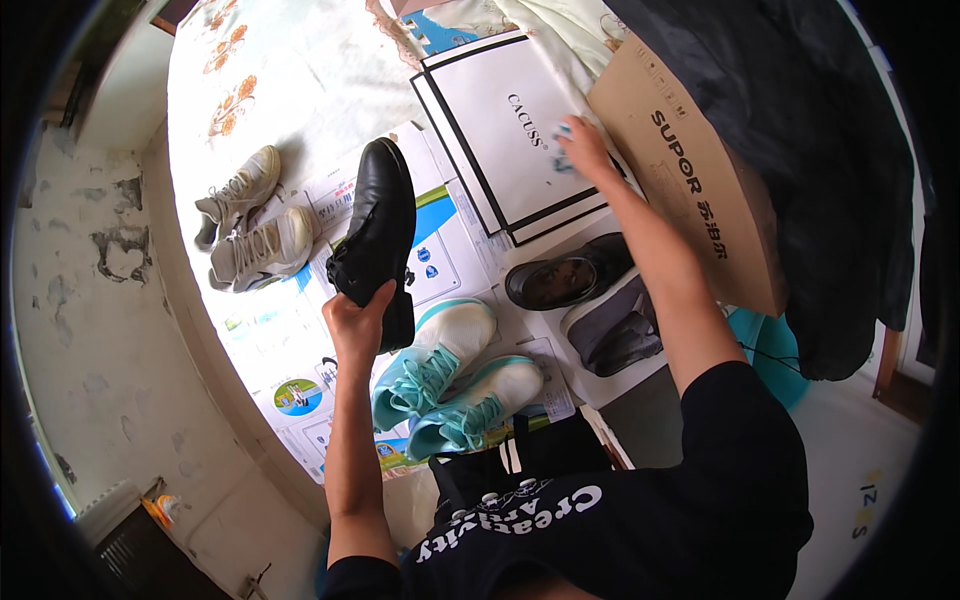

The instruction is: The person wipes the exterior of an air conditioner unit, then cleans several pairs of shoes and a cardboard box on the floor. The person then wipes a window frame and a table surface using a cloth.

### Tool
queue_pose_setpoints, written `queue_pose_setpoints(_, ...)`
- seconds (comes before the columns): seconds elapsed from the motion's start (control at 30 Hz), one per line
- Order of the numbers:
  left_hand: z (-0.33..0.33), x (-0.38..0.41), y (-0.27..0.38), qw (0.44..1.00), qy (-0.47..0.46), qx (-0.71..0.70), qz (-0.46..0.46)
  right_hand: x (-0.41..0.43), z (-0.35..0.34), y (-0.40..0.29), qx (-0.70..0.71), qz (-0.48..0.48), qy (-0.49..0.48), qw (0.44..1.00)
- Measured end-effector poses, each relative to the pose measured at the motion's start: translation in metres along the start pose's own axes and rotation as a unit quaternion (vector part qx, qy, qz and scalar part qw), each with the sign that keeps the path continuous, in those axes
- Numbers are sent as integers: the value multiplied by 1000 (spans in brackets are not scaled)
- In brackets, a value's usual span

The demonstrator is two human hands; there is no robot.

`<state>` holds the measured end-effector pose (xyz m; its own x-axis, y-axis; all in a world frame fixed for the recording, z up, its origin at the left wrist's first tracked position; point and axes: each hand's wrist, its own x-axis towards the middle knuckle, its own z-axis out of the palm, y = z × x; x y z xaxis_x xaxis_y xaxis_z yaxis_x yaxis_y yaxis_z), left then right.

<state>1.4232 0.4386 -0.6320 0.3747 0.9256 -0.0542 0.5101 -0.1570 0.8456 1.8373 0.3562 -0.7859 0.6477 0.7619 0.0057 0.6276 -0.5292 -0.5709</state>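
Note:
My left hand [356,324] grips a black leather lace-up shoe [377,217] near its heel, with the toe pointing away from me. The shoe is raised over the printed cardboard [442,255]. Over a white shoebox with black edging [495,120], my right hand [587,150] has its fingers around a small teal-and-white item [561,162]; blur hides what it is. Just below the held shoe rests a pair of white and turquoise sneakers [457,330] with turquoise laces. A dark slip-on shoe [532,289] and a grey shoe [600,319] sit side by side below my right forearm.
A pair of worn white sneakers [262,247] stands at the left. Beyond lies a floral cloth [300,67]. To the right are a brown SUPOR carton [675,172] and dark fabric [810,165] draped over it. A turquoise container [776,364] shows beneath.

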Motion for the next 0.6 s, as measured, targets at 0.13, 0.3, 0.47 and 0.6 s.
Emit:
queue_pose_setpoints(0.13,6,-1,13,999,5,-51,-4,-37,15,-11,-180,-62,-109,976)
queue_pose_setpoints(0.3,4,-4,-7,998,-14,-40,-39,-80,28,-77,-224,-155,-181,945)
queue_pose_setpoints(0.47,2,-7,-1,1000,-4,-18,-19,-80,49,-67,-170,-390,-265,866)
queue_pose_setpoints(0.6,-4,-9,5,999,-18,-24,-22,-25,82,-72,34,-403,-118,907)
